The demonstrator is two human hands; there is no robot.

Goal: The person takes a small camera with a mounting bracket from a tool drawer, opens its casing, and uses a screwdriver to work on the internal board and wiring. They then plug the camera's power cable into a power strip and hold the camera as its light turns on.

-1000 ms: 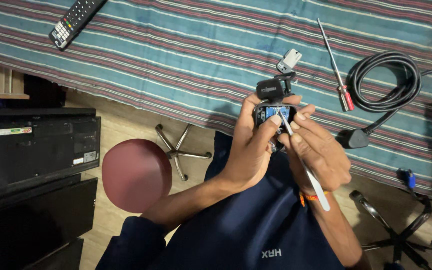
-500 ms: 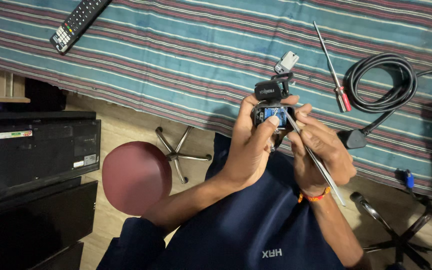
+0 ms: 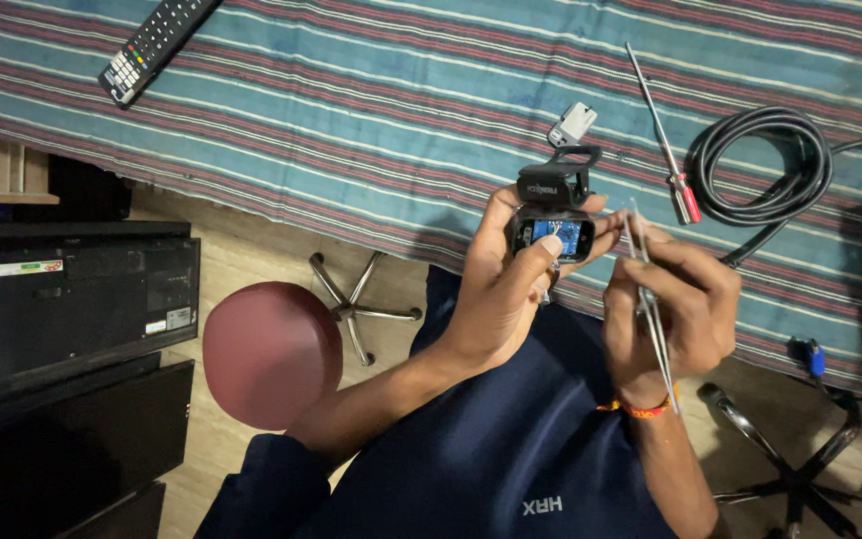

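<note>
Hands first: the left hand point(image 3: 506, 284) is wrapped round a small black webcam-like gadget point(image 3: 554, 215), fingers curled shut on its body with the thumb lying across the lower edge, so the opened face with its little blue circuit board tilts up toward the head camera, which looks to me like the reason for holding it off the bed instead of leaving it lying flat. The right hand point(image 3: 670, 304), just right of the gadget, has its fingers closed in a pinch on a thin clear plastic stick point(image 3: 650, 299), some kind of pry tool or long tweezers, hard to tell which; its upper tip sits beside the gadget's right edge and I can't make out whether it touches. There's a red-orange band on that wrist. Everything else sits on the striped bedspread point(image 3: 371, 120) beyond the gadget: a small grey clip-shaped part point(image 3: 572, 124) just above it, a red-handled screwdriver point(image 3: 662, 135) up and to the right, a coiled black cable point(image 3: 760, 165) further right again, and a TV remote point(image 3: 157, 45) well off to the upper left. Left of the gadget, down on the floor, there's a round maroon stool seat point(image 3: 271, 351) and a black desktop case point(image 3: 72, 289). No real containers in view, unless you count the gadget's own open shell with the board inside.
</note>
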